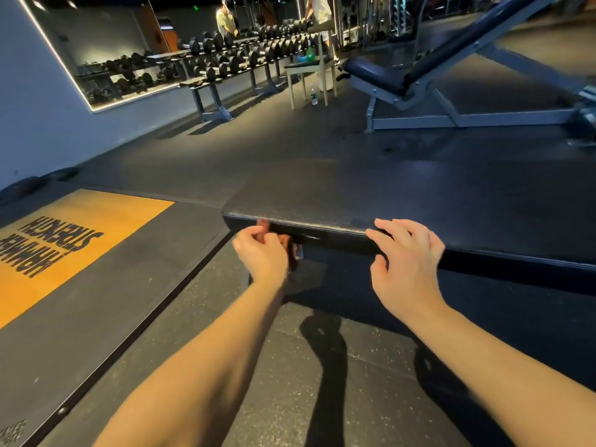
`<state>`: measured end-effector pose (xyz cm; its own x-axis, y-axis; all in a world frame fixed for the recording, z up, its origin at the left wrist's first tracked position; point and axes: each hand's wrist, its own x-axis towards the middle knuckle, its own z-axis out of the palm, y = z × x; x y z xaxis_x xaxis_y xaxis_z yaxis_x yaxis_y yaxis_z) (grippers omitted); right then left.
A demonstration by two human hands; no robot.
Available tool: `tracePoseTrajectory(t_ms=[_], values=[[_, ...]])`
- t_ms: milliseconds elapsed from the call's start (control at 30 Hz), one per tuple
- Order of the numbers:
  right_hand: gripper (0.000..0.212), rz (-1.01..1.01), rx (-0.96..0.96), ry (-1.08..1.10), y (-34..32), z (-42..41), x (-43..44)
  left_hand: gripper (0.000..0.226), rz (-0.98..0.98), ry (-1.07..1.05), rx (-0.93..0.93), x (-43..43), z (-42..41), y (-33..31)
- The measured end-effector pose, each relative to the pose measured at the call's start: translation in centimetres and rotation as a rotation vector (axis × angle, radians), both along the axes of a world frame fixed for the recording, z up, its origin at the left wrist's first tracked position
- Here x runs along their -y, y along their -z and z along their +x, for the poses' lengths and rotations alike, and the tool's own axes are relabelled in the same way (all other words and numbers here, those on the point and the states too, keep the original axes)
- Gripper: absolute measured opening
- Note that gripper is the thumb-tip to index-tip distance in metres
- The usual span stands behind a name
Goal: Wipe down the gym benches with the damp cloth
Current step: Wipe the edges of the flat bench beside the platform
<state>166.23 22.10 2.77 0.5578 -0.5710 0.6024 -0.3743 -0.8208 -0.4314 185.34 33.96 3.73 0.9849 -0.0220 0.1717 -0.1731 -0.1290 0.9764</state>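
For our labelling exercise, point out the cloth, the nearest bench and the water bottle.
cloth (262,224): head view, reddish upper tip.
nearest bench (322,195): head view, top pad.
water bottle (313,96): head view, body.

Cloth mostly covered, benches running out of view

The reddish-brown cloth (263,224) shows only as scraps around the curled left hand (260,258), so its shape cannot be told. The flat black padded bench (322,201) runs off the right edge, its underside lost in shadow. The far dark-blue incline bench (374,74) is cropped at top and right.
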Motion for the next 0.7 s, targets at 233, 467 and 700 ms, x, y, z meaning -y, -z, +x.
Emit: tracePoseTrajectory(t_ms=[233,467,700], values=[[0.052,-0.06,-0.065,-0.019,0.6,-1.7,0.5,0.015,-0.021,-0.093,-0.016,1.9,-1.7,-1.2],[0.056,-0.067,-0.061,-0.047,0.7,-2.1,0.6,0.016,0.151,0.17,0.065,3.3,-7.9,0.5],[0.059,-0.114,-0.07,-0.067,1.1,-2.4,1.0,0.01,-0.107,-0.02,-0.103,1.6,-6.1,-0.1]])
